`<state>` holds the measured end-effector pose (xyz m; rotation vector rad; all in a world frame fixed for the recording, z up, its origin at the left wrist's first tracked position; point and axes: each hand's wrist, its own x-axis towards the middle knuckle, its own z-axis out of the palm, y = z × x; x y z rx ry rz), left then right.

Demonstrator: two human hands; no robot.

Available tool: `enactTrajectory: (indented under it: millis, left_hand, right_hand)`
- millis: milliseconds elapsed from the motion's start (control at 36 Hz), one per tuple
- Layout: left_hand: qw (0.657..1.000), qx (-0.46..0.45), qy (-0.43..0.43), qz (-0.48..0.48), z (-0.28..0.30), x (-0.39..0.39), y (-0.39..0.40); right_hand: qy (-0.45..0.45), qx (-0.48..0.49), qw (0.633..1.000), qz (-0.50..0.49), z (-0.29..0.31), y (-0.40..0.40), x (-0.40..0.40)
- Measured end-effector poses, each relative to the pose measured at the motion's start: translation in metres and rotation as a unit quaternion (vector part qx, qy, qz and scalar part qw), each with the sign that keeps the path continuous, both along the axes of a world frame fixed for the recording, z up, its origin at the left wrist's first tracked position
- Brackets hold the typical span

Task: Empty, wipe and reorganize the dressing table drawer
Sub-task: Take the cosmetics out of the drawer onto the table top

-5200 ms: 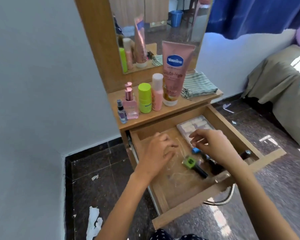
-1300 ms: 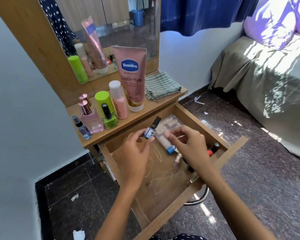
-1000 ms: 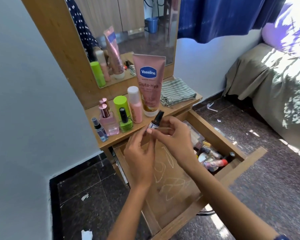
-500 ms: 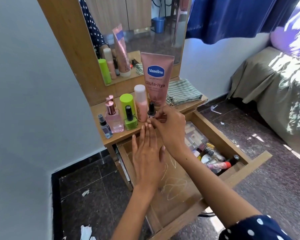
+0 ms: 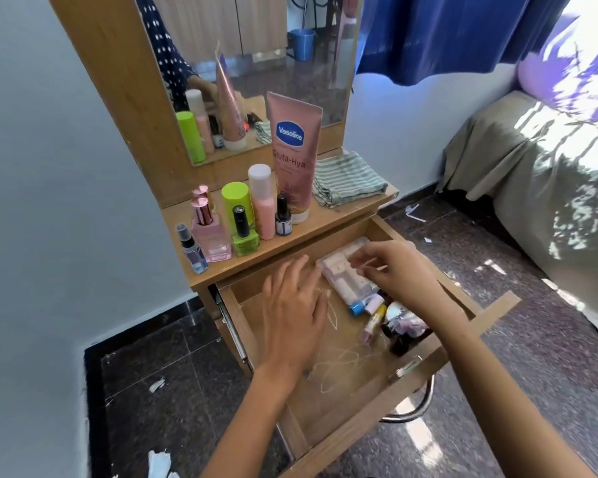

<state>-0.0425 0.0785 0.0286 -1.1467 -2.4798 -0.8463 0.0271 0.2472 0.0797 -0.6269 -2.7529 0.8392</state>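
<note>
A: Starting at the shelf (image 5: 325, 229), what worried you?

B: The bottles (image 5: 246, 219) stood crowded near its edge; one knock could topple them into the drawer (image 5: 342, 367).

A: And the hands?

B: The left hand (image 5: 292, 312) hovered relaxed, holding nothing. The right hand (image 5: 390, 270) pinched the clear box (image 5: 342, 274) at the drawer's back; a loose lid might have spilled it.

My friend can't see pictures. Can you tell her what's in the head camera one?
A person's right hand reaches a clear compartment box in an open wooden drawer and the left hand hovers flat. Bottles and a Vaseline tube stand above.
</note>
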Motion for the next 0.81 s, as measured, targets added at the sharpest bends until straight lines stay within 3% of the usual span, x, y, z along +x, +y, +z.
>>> enactTrajectory:
  millis: [83, 222, 500, 694, 806]
  left_hand:
    - [0.998, -0.029, -0.027, -0.049, 0.004, 0.006, 0.012]
    - [0.982, -0.106, -0.114, -0.105, -0.004, 0.013, 0.035]
    - [0.978, -0.158, -0.094, -0.102, -0.007, 0.023, 0.076]
    - [0.979, -0.172, -0.063, -0.089, -0.002, 0.021, 0.080]
    - [0.986, -0.132, -0.076, -0.067, 0.006, 0.009, 0.062]
  right_hand:
    - [-0.067, 0.029, 0.997, -0.015, -0.004, 0.008, 0.016]
    - [-0.081, 0.039, 0.995, -0.046, -0.014, 0.013, 0.028]
    - [0.000, 0.043, 0.991, -0.130, -0.034, 0.012, 0.034]
    - [-0.038, 0.064, 0.993, -0.095, -0.031, 0.008, 0.033]
    - [-0.046, 0.068, 0.995, -0.047, -0.032, 0.003, 0.034]
